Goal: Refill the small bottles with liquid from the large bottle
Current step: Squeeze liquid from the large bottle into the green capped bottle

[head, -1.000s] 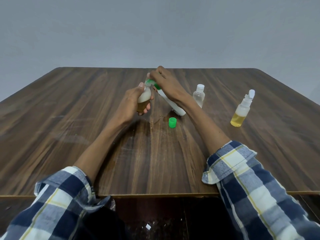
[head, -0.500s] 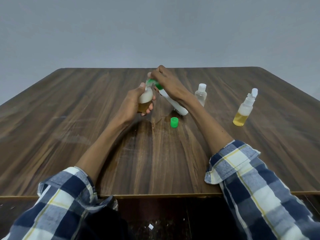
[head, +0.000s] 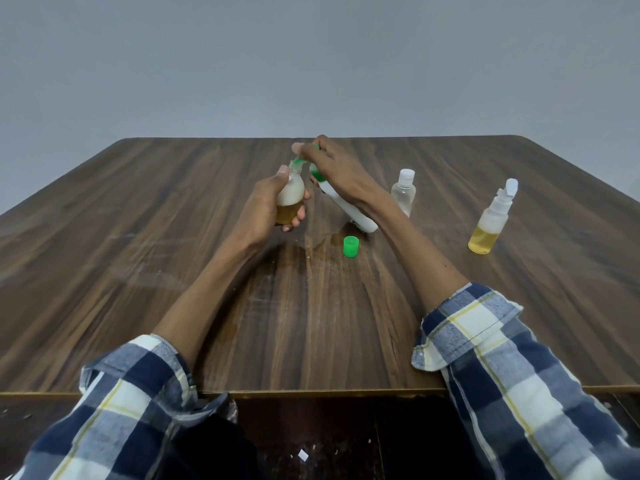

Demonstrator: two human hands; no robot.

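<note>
I judge the refill as partly done. The small bottle (head: 290, 199), raised above the bench (head: 138, 237) at centre, shows amber liquid in its lower part and foam above. Left hand (head: 268, 211): fingers wrapped round that bottle. Right hand (head: 341, 174): fingers grasping the neck of the white large bottle (head: 348, 209), tilted with its green nozzle (head: 297, 163) at the small bottle's mouth. A loose green cap (head: 351, 246) lies just near of it. To the right, the clear bottle (head: 403, 195) appears unfilled; the spray bottle (head: 491, 223), far right, holds some yellow liquid. Capping remains.
</note>
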